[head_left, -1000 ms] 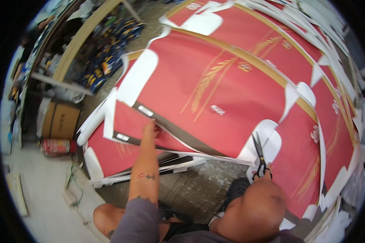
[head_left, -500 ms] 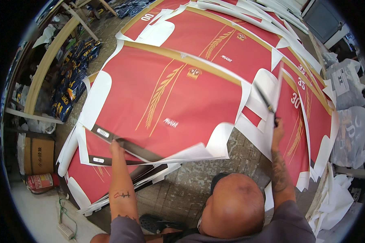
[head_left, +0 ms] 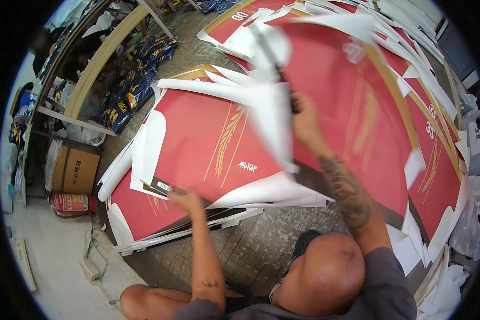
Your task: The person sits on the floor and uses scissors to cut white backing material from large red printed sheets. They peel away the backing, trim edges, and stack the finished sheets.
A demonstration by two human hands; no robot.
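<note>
Where red printed sheets [head_left: 208,138] overlap, grey floor [head_left: 261,245] shows.

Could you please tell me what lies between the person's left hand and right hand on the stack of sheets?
In the head view, the top red printed sheet with its gold wheat motif spans from left hand to right hand, which lifts a blurred white-edged sheet.

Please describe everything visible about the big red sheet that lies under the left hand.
The red sheet is large, thin and paper-like, printed red with a gold wheat-like motif, gold trim and white curved margins. It lies flat on top of a stack of similar sheets on the floor. The left hand presses on its near edge. The right hand lifts a blurred white strip at its right side.
</note>
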